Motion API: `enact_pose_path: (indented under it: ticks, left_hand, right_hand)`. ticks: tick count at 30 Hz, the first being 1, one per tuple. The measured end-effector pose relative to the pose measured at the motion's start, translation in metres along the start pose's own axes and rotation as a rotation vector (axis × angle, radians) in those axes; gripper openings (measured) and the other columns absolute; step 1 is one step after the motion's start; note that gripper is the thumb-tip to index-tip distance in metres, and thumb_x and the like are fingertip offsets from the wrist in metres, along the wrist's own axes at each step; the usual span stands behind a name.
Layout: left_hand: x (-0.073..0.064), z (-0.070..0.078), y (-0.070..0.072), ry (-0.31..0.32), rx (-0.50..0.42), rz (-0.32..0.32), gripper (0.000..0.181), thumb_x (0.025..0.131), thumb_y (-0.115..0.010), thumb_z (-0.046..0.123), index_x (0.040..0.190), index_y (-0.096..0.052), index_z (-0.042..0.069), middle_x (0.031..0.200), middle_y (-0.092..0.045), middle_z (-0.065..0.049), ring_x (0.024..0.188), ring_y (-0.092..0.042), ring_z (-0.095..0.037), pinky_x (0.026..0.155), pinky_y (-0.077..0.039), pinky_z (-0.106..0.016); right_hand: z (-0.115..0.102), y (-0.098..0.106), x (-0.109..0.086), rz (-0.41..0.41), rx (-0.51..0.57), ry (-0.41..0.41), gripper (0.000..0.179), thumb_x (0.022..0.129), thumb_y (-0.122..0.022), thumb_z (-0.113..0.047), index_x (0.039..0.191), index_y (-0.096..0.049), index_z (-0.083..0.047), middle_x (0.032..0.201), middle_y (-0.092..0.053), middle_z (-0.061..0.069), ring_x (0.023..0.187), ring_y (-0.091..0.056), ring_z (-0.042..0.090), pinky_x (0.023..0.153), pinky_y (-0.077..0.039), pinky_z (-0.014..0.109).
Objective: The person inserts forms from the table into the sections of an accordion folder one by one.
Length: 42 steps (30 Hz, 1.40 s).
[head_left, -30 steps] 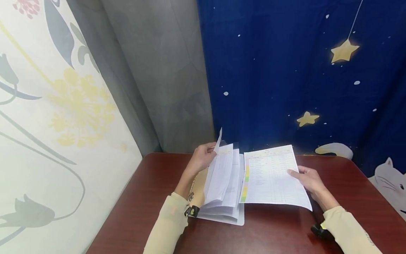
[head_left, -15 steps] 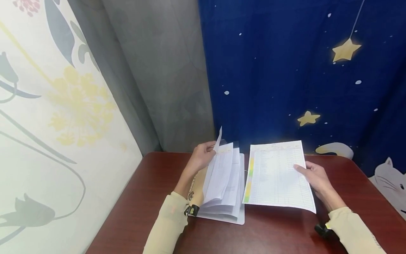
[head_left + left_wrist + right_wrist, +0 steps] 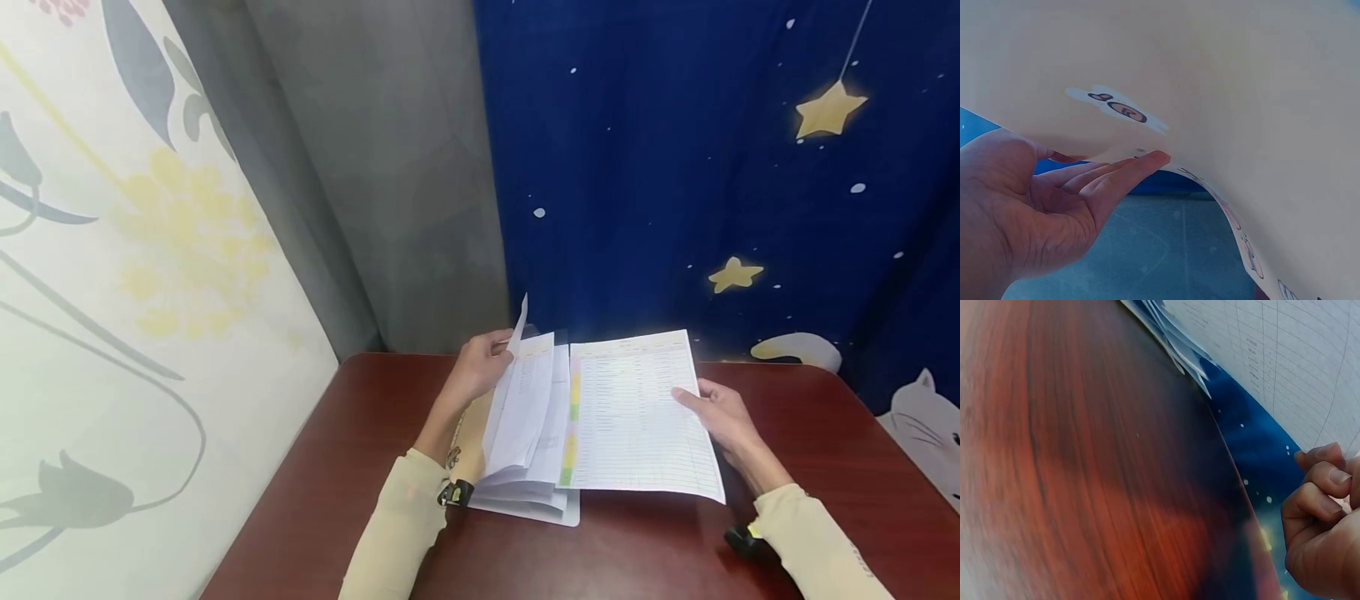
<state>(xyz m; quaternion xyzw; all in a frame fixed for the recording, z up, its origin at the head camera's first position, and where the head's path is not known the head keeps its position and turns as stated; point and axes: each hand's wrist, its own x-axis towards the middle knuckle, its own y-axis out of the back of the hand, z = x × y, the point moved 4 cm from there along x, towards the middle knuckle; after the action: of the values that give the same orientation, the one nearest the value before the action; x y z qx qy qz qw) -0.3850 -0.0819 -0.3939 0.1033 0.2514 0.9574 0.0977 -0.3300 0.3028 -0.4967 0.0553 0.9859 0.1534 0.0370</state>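
Observation:
In the head view my left hand pinches the raised cover and top pages of a folder of loose papers. From the left wrist, the cover shows as tan with small cartoon drawings, bent upward, its edge between thumb and fingers. My right hand holds a printed table sheet by its right edge, thumb on top. That sheet has yellow and green blocks down its left side, which overlaps the folder's pages in the head view. The right wrist view shows curled fingers under the sheet's edge.
A dark red wooden table lies under everything. Behind it hang a grey curtain and a blue curtain with stars. A white flowered panel stands at the left. Each wrist wears a black strap.
The sheet in my right hand moved right and up, then back left until its left edge overlaps the folder's pages. My left hand keeps holding the cover and pages up in nearly the same place.

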Motion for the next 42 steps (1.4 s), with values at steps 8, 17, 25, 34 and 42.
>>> enact_pose_path:
  ticks: [8,17,25,34,42]
  left_hand:
    - [0.0,0.0,-0.001,0.014,-0.026,-0.013,0.051,0.103,-0.051,0.011,0.153,-0.055,0.002,0.138,-0.069,-0.025,0.119,-0.072,-0.039,0.098,-0.06,-0.045]
    - [0.002,-0.004,-0.001,0.027,-0.022,-0.007,0.05,0.104,-0.052,0.012,0.153,-0.054,0.003,0.138,-0.07,-0.024,0.119,-0.072,-0.041,0.099,-0.06,-0.048]
    - [0.003,-0.003,0.001,0.031,0.002,0.009,0.051,0.102,-0.053,0.013,0.152,-0.056,0.005,0.138,-0.071,-0.02,0.119,-0.073,-0.029,0.102,-0.058,-0.047]
    - [0.003,-0.002,0.002,0.02,0.004,0.018,0.053,0.101,-0.052,0.014,0.152,-0.056,0.005,0.138,-0.071,-0.02,0.12,-0.072,-0.031,0.102,-0.057,-0.047]
    - [0.002,-0.004,0.002,0.026,-0.015,0.011,0.05,0.104,-0.053,0.013,0.153,-0.055,0.005,0.14,-0.069,-0.022,0.122,-0.071,-0.036,0.102,-0.058,-0.048]
  right_hand:
    - [0.001,-0.014,0.004,-0.004,-0.006,-0.013,0.062,0.105,-0.064,-0.037,0.15,-0.051,0.004,0.098,-0.082,0.0,0.076,-0.079,0.016,0.066,-0.063,0.035]
    - [0.009,-0.013,0.0,0.005,-0.075,-0.041,0.063,0.106,-0.061,-0.039,0.152,-0.05,0.004,0.104,-0.082,0.01,0.076,-0.078,0.017,0.065,-0.062,0.034]
    - [0.014,-0.018,-0.004,-0.009,-0.031,-0.046,0.061,0.106,-0.062,-0.037,0.149,-0.05,0.005,0.096,-0.082,0.002,0.075,-0.078,0.015,0.065,-0.062,0.034]
    - [0.015,-0.017,-0.009,0.01,0.038,-0.089,0.065,0.107,-0.06,-0.039,0.153,-0.046,0.005,0.094,-0.08,-0.006,0.077,-0.077,0.012,0.067,-0.063,0.034]
    - [0.016,-0.031,-0.013,0.005,0.059,-0.069,0.06,0.107,-0.061,-0.034,0.149,-0.049,0.006,0.093,-0.081,-0.003,0.076,-0.077,0.013,0.066,-0.062,0.034]
